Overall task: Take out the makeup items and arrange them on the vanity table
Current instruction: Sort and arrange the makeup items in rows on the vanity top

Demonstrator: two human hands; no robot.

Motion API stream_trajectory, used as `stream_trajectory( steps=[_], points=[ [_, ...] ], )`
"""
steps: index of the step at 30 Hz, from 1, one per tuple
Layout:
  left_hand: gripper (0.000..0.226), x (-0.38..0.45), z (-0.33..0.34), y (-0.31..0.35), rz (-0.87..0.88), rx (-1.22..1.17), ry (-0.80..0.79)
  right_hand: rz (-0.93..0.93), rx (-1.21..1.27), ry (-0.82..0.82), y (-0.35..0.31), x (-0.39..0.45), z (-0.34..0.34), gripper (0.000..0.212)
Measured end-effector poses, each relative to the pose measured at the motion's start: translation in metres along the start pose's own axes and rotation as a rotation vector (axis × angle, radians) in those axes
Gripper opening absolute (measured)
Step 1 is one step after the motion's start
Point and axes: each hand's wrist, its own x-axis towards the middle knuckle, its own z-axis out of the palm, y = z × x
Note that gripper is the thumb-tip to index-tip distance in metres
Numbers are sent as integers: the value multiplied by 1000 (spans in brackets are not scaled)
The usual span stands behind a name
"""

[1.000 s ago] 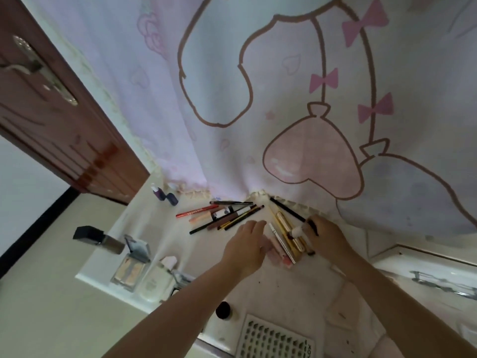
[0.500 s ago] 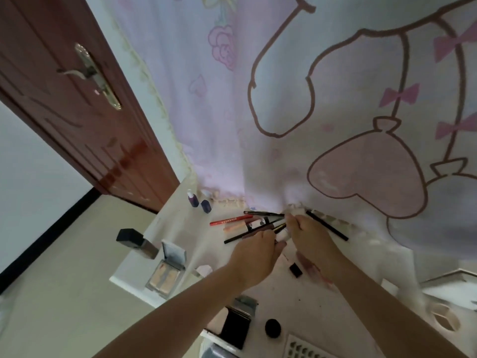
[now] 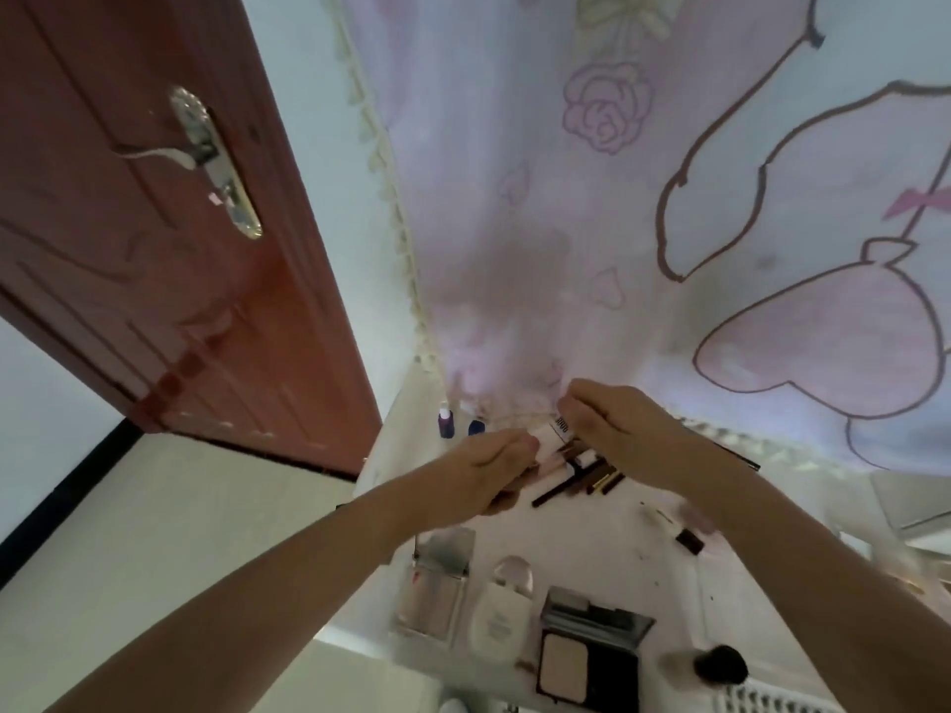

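1. Pink-and-white printed cloth, the curtain (image 3: 643, 223), is the biggest thing I see and my landmark; it hangs down to the back edge of the vanity table (image 3: 607, 537), with a reddish wooden door (image 3: 154, 259) off to its left.
2. Below the curtain's hem, the table's white top carries the laid-out items: a clear compact (image 3: 437, 589), a white bottle (image 3: 502, 609) and an open powder compact (image 3: 586, 656) in a row along the near edge, farthest from the curtain.
3. My left hand (image 3: 494, 470) and right hand (image 3: 617, 434) meet just under the hem. Both have fingers curled, pinching one small white tube (image 3: 553, 435) between them, the left at its lower end, the right at its printed upper end.
4. Under the hands, a bundle of dark and brown pencils (image 3: 581, 478) lies beside one another, close to the hem; two small blue bottles (image 3: 458, 424) stand left of it.
5. I judge the step to be placing this tube. To do it well I would lower it parallel to the pencils, at the open edge of the bundle, and release one hand first.
6. Set it down gently: a round tube can roll, and a knock would scatter the pencils.
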Motion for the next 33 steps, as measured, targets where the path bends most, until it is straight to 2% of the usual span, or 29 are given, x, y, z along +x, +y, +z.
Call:
stream_trajectory(
  steps=[2,3,5,8,10,13,15,17,19,21,23,24,26,27,29,31,32,33],
  points=[
    [27,4,-16,1,59,358,72,55,-88,-87,-4,4,-7,24],
    [26,6,-22,3,92,529,100,65,-85,-84,-5,5,-10,18],
    [31,9,-32,11,154,710,122,35,-21,-18,-6,6,-12,4],
    [32,15,-45,22,164,745,152,-29,150,54,-5,10,-14,23],
    [31,20,-53,23,195,787,213,12,245,46,-5,15,-15,31],
    [30,29,-58,21,248,870,256,204,381,67,-11,23,-12,9],
    [26,36,-59,17,269,910,250,249,208,109,-9,27,-10,31],
    [23,40,-60,15,270,942,231,202,40,135,-7,28,-10,28],
    [25,45,-63,12,262,929,232,131,71,125,-1,27,-12,10],
    [28,49,-67,11,259,894,252,106,181,112,8,29,-13,22],
    [29,52,-71,11,261,879,249,206,311,110,6,35,-13,14],
    [28,54,-71,12,264,889,236,250,320,115,5,38,-12,10],
    [27,57,-73,14,267,921,206,293,192,136,5,45,-11,28],
    [26,59,-74,15,262,935,194,277,136,151,5,47,-11,27],
    [23,62,-78,17,250,940,184,180,187,172,10,48,-13,9],
    [20,65,-84,18,239,928,183,115,319,163,18,49,-14,35],
    [21,67,-86,19,240,923,183,132,372,154,20,51,-14,41],
    [24,68,-88,20,241,917,184,177,418,159,18,54,-13,39]
  ],
)
